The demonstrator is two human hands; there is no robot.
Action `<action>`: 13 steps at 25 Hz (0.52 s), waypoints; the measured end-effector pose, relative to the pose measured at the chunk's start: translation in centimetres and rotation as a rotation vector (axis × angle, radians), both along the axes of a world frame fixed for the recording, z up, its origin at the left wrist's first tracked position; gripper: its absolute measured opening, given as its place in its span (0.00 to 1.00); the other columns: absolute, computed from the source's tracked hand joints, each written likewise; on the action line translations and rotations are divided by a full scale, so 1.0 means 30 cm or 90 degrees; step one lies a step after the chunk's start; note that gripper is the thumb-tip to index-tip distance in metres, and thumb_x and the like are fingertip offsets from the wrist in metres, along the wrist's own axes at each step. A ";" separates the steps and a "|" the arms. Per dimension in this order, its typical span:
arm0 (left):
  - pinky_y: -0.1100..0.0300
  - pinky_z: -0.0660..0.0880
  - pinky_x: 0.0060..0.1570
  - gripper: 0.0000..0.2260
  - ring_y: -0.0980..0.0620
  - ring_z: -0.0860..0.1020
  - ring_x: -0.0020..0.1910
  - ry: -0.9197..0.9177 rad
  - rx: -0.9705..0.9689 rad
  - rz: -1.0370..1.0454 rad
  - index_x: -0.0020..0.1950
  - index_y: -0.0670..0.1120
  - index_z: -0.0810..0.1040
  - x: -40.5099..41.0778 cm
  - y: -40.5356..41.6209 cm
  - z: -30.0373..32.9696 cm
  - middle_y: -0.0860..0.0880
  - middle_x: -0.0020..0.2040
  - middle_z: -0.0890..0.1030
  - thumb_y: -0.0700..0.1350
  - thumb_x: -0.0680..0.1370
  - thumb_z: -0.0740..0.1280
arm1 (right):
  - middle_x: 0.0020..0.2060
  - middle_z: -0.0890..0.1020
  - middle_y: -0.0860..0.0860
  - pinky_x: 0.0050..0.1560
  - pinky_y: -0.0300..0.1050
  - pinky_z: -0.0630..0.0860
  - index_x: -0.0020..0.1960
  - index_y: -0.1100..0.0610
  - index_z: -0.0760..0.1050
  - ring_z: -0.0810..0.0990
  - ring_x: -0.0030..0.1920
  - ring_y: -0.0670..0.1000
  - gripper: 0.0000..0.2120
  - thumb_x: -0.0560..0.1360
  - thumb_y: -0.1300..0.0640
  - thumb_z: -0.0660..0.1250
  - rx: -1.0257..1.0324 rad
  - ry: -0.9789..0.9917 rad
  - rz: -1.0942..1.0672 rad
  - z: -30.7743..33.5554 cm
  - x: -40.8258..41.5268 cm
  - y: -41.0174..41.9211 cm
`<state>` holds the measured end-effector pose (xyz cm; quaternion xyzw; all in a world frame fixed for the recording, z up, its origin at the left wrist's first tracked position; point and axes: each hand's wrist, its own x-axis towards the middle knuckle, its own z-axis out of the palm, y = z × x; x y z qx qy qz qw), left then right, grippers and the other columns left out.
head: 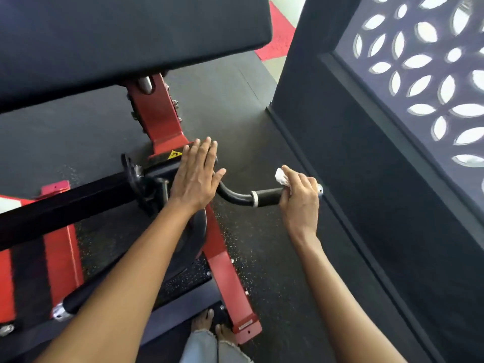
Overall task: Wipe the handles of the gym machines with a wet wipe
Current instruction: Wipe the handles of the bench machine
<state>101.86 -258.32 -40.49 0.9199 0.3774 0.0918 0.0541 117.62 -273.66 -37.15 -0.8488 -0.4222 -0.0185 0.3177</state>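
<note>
A black rubber-gripped handle (267,198) with a silver end cap sticks out to the right from a curved black bar of the red gym machine. My right hand (301,197) is wrapped around the outer end of this handle, with a crumpled white wet wipe (282,177) pressed between the fingers and the grip. My left hand (195,174) lies flat, fingers together, on the black top of the machine where the bar begins. A second black handle (78,299) with a silver cap shows at the lower left, partly behind my left forearm.
A large black pad (117,43) overhangs the upper left. Red frame beams (227,273) run down to the speckled black rubber floor (275,258). A dark wall (366,166) with a patterned cut-out screen (424,69) closes off the right side. My bare feet (212,326) stand beside the frame's base.
</note>
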 end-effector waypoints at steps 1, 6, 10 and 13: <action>0.44 0.51 0.74 0.31 0.38 0.59 0.74 0.005 -0.017 0.013 0.76 0.37 0.58 0.006 0.007 -0.018 0.37 0.75 0.61 0.57 0.80 0.48 | 0.50 0.82 0.54 0.52 0.38 0.69 0.61 0.62 0.76 0.75 0.50 0.58 0.19 0.72 0.70 0.64 -0.028 -0.022 0.034 -0.017 -0.001 0.002; 0.46 0.49 0.74 0.30 0.38 0.60 0.74 -0.023 -0.031 0.056 0.74 0.34 0.60 0.013 -0.005 -0.067 0.35 0.74 0.63 0.54 0.81 0.49 | 0.59 0.79 0.55 0.58 0.52 0.74 0.64 0.62 0.75 0.76 0.57 0.57 0.18 0.74 0.65 0.66 -0.102 -0.138 0.205 -0.123 -0.072 -0.049; 0.48 0.45 0.75 0.28 0.39 0.58 0.75 -0.038 -0.003 0.065 0.75 0.35 0.59 0.015 -0.002 -0.084 0.36 0.75 0.61 0.52 0.80 0.47 | 0.64 0.76 0.56 0.64 0.52 0.70 0.67 0.63 0.72 0.74 0.64 0.57 0.20 0.75 0.67 0.62 -0.104 -0.177 0.250 -0.143 -0.052 -0.077; 0.48 0.45 0.75 0.28 0.39 0.58 0.75 -0.044 0.006 0.067 0.75 0.35 0.58 0.017 -0.001 -0.095 0.37 0.75 0.61 0.50 0.80 0.48 | 0.65 0.76 0.56 0.65 0.50 0.72 0.67 0.63 0.71 0.72 0.65 0.55 0.21 0.75 0.67 0.63 -0.109 -0.172 0.230 -0.140 0.029 -0.117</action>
